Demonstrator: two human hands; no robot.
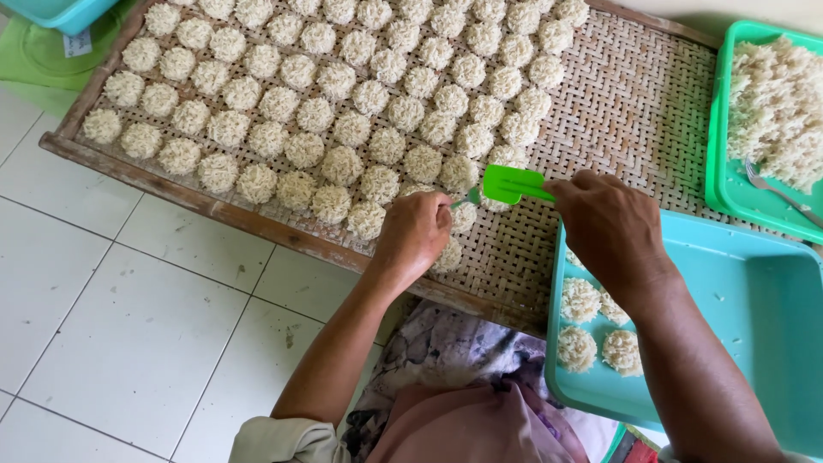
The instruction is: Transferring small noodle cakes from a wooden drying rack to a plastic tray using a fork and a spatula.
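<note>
The green spatula lies nearly level between the 2 hands, its long axis running left to right with a slight downward tilt toward the right. Its flat blade points left toward the left hand, and its handle end disappears under the fingers of the right hand, which are clamped on it from above. The blade hovers just over the bare edge of the woven bamboo tray.

The left hand is curled with knuckles up and fingers folded in, pinching a small metal fork whose tip meets the blade's left edge. Its forearm rises straight from the lower middle of the view. The right forearm comes in from the lower right, wrist bent so the hand reaches leftward. The 2 hands are near each other but not touching.

Beyond the left hand, rows of round white rice clusters cover the tray. Under the right wrist sits a teal tub holding a few more clusters. Beyond the right hand a green tray holds a loose white heap. White floor tiles lie to the left of the left arm.
</note>
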